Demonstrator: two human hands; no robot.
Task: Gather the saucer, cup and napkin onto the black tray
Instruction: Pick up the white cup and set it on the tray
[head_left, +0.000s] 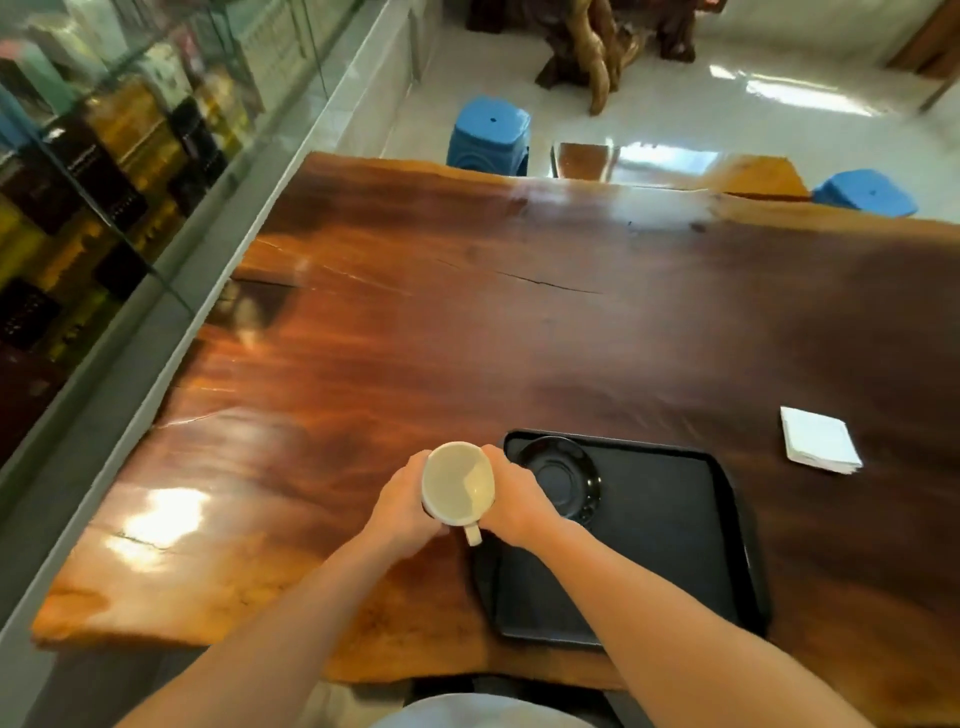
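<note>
A white cup (457, 480) is held upright between both hands, just left of the black tray (649, 545) and above the table. My left hand (405, 506) wraps its left side and my right hand (514, 499) wraps its right side; the handle points toward me. The cup looks empty. A black saucer (563, 480) lies in the tray's far left corner, close to my right hand. A folded white napkin (818, 440) lies on the table to the right of the tray, apart from it.
The wide wooden table (467, 322) stretches ahead. Two blue stools (488, 135) (865, 193) stand beyond its far edge. A glass cabinet (104, 182) with bottles runs along the left side.
</note>
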